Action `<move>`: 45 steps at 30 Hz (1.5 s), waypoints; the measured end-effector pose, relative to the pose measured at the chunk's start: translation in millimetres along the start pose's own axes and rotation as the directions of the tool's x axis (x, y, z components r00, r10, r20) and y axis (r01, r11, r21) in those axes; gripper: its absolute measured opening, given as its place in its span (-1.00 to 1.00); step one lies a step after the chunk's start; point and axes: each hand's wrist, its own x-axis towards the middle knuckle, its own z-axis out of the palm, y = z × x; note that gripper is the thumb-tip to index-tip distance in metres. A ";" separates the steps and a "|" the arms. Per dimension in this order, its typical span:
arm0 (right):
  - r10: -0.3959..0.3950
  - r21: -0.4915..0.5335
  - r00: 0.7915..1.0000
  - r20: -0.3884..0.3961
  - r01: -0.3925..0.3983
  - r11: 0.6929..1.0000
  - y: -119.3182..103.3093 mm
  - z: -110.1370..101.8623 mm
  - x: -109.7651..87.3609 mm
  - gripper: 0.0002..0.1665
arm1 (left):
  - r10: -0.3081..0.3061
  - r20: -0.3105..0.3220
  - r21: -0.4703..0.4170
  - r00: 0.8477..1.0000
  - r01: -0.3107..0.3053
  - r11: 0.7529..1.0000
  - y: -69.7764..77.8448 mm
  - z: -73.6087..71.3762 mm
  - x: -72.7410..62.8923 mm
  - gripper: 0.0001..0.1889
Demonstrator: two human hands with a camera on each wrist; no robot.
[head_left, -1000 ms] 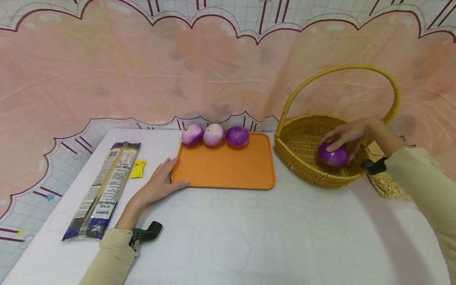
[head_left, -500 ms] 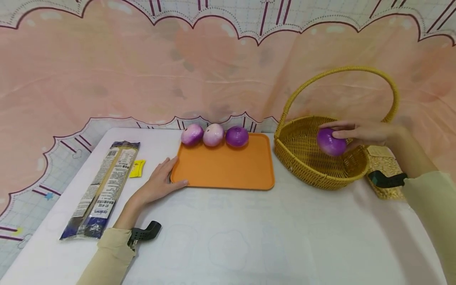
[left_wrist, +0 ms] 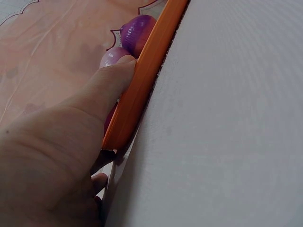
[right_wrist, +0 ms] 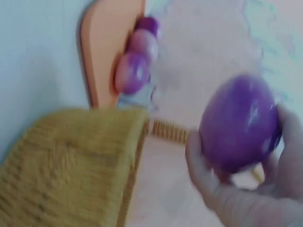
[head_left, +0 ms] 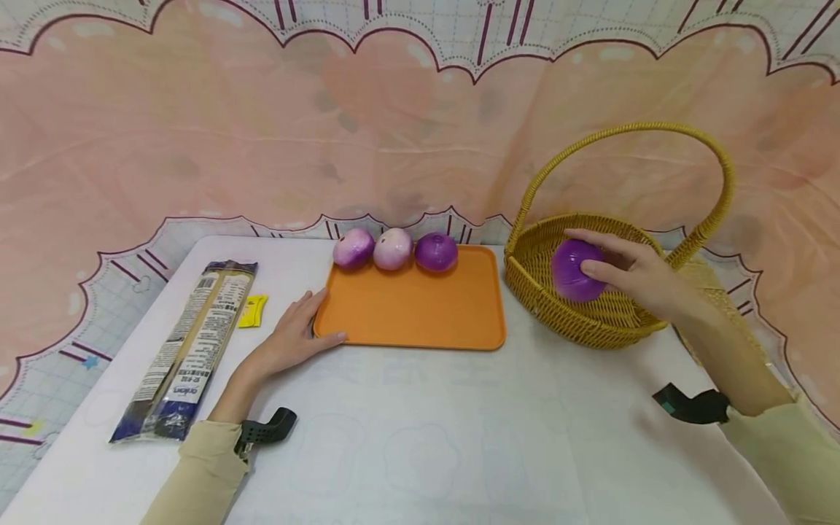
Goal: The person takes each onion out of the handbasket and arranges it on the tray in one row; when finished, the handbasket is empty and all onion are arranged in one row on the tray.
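A purple onion (head_left: 576, 271) is held between the thumb and fingers of my right hand (head_left: 639, 277), above the yellow wicker basket (head_left: 558, 317). In the right wrist view the same onion (right_wrist: 239, 124) shows its glossy skin between thumb and fingers. My left hand (head_left: 292, 339) rests at the near left corner of an orange tray (head_left: 420, 310), fingers along its left side and thumb at its front edge. Along the tray's far edge sit three more onions in a row: a purple-white one (head_left: 354, 249), a paler one (head_left: 393, 249) and a deep purple one (head_left: 436, 251).
On the left of the white table (head_left: 420, 423) lie a long printed packet (head_left: 190, 350) and a small yellow sachet (head_left: 252, 311). A bag of grains (head_left: 705, 281) is partly hidden behind my right arm. The basket's tall handle (head_left: 630, 127) arches over it.
My right hand has lifted the onion from the basket's bottom and carried it leftward, still above the basket. The left hand and the three onions on the tray have stayed put.
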 end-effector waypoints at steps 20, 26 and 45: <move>-0.094 -0.016 0.995 -0.046 0.093 0.996 -30.4 77.7 30.1 -0.45 | 0.003 -0.007 0.014 1.000 -0.003 1.000 0.7 0.0 1.1 0.03; -0.113 -0.067 0.993 -0.037 0.111 0.992 -31.3 93.1 43.1 -0.51 | 0.007 -0.009 0.010 1.000 -0.007 1.000 1.9 -0.7 1.1 0.03; 0.092 -0.528 0.992 0.084 -0.034 0.849 -35.8 115.7 95.9 -0.31 | -0.006 -0.002 0.002 1.000 0.006 1.000 2.6 0.0 0.5 0.04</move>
